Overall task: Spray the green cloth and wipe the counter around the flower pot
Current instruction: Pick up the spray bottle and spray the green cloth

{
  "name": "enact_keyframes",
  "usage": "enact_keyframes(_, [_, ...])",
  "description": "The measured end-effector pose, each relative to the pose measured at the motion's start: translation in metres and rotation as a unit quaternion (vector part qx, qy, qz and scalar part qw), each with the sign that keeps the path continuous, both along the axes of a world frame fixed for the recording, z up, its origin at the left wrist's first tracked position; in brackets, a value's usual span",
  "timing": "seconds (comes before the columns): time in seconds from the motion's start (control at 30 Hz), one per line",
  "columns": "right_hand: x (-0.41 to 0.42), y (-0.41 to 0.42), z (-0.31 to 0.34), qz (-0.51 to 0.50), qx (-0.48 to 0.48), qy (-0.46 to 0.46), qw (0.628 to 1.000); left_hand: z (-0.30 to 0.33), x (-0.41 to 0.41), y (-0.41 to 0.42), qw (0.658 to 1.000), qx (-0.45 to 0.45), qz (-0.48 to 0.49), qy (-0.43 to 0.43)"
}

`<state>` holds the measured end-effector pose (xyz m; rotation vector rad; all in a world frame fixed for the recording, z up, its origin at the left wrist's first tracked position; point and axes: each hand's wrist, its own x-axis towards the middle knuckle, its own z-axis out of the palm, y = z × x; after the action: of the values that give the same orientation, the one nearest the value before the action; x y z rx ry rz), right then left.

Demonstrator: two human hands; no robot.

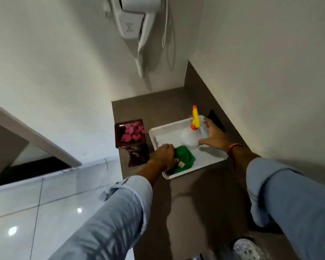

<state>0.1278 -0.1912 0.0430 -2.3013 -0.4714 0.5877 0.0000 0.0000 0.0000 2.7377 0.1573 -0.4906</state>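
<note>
Two arms outstretched, left hand point(162, 154) on green cloth point(184, 159)

— Is any writing legible here?

— None. The white wall-mounted dryer point(133, 21) carries a small dark mark on its front, far above the fingers point(207, 123) of the right hand, but it is too blurred to make out.

— And the spray bottle point(190, 136)?

— It sits just beside those fingers and shows no label.

— The dark flower pot point(130, 133)?

— There are pale flecks on its side, left of the other hand's fingers point(167, 146), and they do not form letters I can tell.
</note>
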Motion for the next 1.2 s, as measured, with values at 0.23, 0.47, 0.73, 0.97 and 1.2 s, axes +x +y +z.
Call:
enact_keyframes(0.23, [0.019, 0.029, -0.043, -0.060, 0.126, 0.023, 0.990, -0.044, 0.008, -0.016, 0.995, 0.088, -0.031, -0.034])
enact_keyframes(0.47, [0.032, 0.062, -0.051, -0.067, 0.166, -0.027, 0.983, -0.043, 0.013, -0.027, 0.994, 0.077, -0.002, -0.082])
enact_keyframes(0.73, [0.023, 0.062, -0.045, -0.075, 0.160, -0.141, 0.974, -0.026, -0.007, -0.036, 0.984, 0.082, 0.014, -0.158])
enact_keyframes(0.97, [-0.008, 0.055, 0.009, -0.084, 0.213, -0.190, 0.954, 0.008, -0.055, -0.020, 0.944, 0.133, -0.029, -0.302])
enact_keyframes(1.2, [-0.109, 0.069, 0.049, -0.071, 0.244, -0.215, 0.943, 0.041, -0.146, -0.001, 0.932, 0.195, -0.017, -0.305])
